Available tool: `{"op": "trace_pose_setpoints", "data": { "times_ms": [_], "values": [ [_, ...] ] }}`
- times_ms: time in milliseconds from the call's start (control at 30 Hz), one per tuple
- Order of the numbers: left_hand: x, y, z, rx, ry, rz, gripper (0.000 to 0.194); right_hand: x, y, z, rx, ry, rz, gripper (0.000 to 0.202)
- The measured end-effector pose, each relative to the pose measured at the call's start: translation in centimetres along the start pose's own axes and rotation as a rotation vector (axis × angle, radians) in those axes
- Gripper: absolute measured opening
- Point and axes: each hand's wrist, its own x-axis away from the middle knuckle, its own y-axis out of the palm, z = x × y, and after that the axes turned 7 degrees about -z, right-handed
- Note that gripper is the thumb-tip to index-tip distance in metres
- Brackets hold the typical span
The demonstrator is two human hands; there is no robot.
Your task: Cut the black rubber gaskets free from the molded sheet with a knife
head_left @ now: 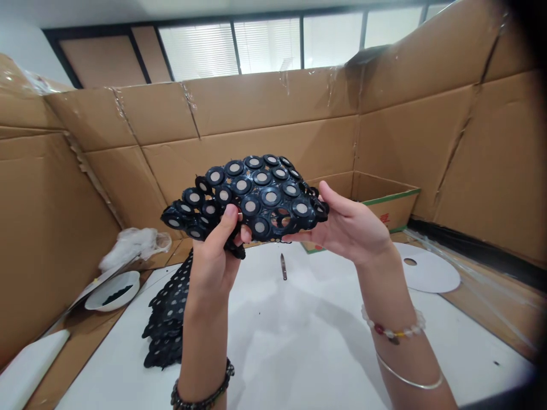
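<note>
- Holding the black disc sheet (261, 177) raised above the white surface (273, 347), we have its long axis running roughly from nine to three o'clock.
- Our left hand (216, 250) pinches its lower edge near seven o'clock, thumb and fingers closed; our right hand (350, 225) clasps the three-o'clock end between thumb and fingers. Neither is nearer: both touch it.
- At eight o'clock, a white bowl (96, 302) holds dark pieces (118, 294).
- At three o'clock, behind our right hand, we cannot see fully into the green-edged carton (402, 208).

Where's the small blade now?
In the head view, the small blade lies on the white tabletop, below the held black sheet, right of the dotted black pile.
</note>
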Motion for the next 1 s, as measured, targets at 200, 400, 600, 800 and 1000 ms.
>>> {"op": "trace_pose_setpoints", "data": {
  "times_ms": [200,400,600,800,1000],
  "values": [
    [-0.2,-0.4,0.3,-0.024,0.014,0.024,0.016,1.3,0.4,-0.6,0.127,-0.108,0.003,0.052],
    [-0.3,-0.8,1.0,-0.042,0.038,0.069,0.016,2.2,1.2,-1.1,0.175,-0.206,0.098,0.050],
    [-0.4,-1.0,1.6,-0.051,0.076,0.079,0.017,2.5,1.4,-1.0,0.178,-0.183,0.099,0.055],
    [-0.7,-1.5,1.7,-0.080,0.089,0.169,0.010,2.5,1.7,-1.1,0.171,-0.329,0.246,0.052],
    [-1.0,-2.1,1.8,-0.138,0.090,0.239,0.010,2.2,2.0,-1.3,0.080,-0.442,0.322,0.039]
  ]
}}
